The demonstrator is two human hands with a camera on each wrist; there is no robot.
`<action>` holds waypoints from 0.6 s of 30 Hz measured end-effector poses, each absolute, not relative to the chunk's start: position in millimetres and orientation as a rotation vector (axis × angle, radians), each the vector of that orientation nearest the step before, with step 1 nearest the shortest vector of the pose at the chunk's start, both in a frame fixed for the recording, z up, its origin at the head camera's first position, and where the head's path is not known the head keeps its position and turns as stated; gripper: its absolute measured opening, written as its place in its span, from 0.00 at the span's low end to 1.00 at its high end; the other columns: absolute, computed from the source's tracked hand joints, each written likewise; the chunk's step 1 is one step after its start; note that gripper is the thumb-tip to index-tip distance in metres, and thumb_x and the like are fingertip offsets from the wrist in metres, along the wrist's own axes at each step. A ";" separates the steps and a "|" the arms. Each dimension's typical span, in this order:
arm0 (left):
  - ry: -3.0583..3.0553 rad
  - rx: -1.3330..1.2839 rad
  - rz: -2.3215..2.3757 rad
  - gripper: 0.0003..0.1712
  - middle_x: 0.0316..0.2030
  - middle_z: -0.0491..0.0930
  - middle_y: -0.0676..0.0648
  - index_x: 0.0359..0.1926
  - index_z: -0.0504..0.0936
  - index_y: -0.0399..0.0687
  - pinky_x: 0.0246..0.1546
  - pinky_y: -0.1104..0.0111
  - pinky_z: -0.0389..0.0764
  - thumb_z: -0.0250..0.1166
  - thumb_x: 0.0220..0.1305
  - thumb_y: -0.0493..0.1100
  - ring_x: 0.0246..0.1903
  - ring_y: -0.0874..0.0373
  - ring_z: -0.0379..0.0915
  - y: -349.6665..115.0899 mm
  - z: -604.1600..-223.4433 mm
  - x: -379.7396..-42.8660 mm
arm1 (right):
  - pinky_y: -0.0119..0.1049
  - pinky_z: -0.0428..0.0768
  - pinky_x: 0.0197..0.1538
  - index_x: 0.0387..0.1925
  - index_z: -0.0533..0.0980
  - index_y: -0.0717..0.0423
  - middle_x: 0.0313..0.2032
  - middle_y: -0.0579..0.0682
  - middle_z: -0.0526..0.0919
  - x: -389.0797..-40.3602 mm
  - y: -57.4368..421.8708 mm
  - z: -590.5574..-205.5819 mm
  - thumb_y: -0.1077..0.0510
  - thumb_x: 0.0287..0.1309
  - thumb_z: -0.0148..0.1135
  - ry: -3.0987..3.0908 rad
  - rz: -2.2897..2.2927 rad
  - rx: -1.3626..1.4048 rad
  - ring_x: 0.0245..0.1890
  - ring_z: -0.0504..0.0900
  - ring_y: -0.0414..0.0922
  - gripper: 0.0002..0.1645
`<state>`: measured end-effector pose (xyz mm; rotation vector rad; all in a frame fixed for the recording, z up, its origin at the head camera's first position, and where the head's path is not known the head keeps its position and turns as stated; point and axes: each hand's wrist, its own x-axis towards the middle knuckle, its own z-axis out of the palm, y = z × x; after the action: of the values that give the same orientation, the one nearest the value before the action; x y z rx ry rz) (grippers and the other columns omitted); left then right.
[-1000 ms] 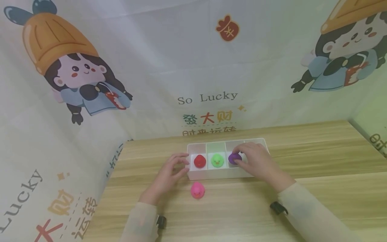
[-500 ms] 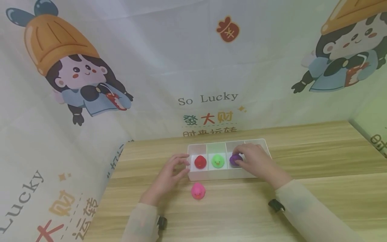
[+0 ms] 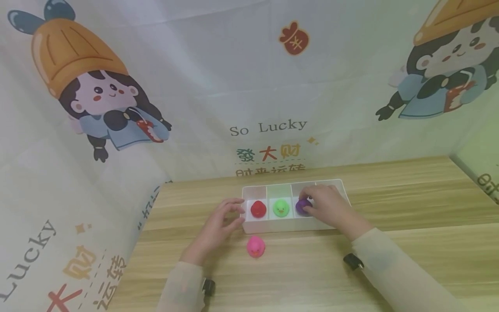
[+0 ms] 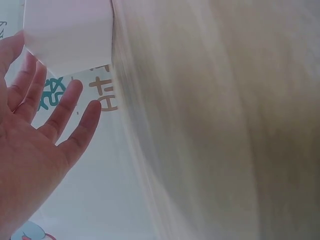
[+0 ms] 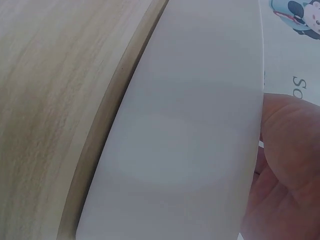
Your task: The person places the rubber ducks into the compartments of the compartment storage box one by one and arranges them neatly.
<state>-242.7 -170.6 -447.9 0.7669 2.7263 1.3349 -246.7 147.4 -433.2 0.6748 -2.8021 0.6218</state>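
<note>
A white box (image 3: 288, 225) with a row of compartments stands on the table. In its third compartment from the left, my right hand (image 3: 332, 204) pinches a purple toy duck (image 3: 302, 207) between thumb and fingers. The first compartment holds a red duck (image 3: 258, 209), the second a light green one. My left hand (image 3: 222, 220) is at the box's left end, fingers loosely spread, fingertips right at the wall; the left wrist view shows the palm side of that hand (image 4: 35, 145). From the right wrist, the box's front wall (image 5: 175, 130) hides the purple duck and most fingertips.
A pink toy duck (image 3: 255, 247) sits on the wooden table (image 3: 296, 277) in front of the box's left part. The fourth compartment is largely covered by my right hand. Behind the table hangs a printed cloth (image 3: 202, 95) with cartoon figures and lettering.
My right wrist and sleeve have shifted slightly left and toward the box, while the fingers stay on the purple duck. The left hand has held its place at the box's end.
</note>
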 end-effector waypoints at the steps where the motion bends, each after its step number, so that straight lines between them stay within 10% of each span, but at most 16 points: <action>1: 2.725 0.771 1.339 0.10 0.56 0.64 0.53 0.41 0.75 0.47 0.49 0.53 0.67 0.61 0.57 0.41 0.55 0.58 0.58 -169.5 -444.4 -240.3 | 0.45 0.68 0.44 0.33 0.77 0.48 0.33 0.42 0.80 -247.2 147.5 -433.4 0.56 0.42 0.68 -2.806 0.622 0.673 0.37 0.76 0.43 0.13; 18: 2.715 0.778 1.373 0.08 0.56 0.65 0.46 0.39 0.74 0.48 0.50 0.55 0.67 0.60 0.57 0.37 0.55 0.52 0.59 -161.2 -420.1 -224.0 | 0.46 0.64 0.42 0.28 0.75 0.45 0.28 0.39 0.79 -251.1 147.0 -430.2 0.54 0.37 0.71 -2.902 0.570 0.656 0.32 0.75 0.40 0.13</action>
<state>-224.0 -161.2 -420.1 0.7776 2.7150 1.3734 -251.1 147.0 -430.2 0.6558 -2.9020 0.5697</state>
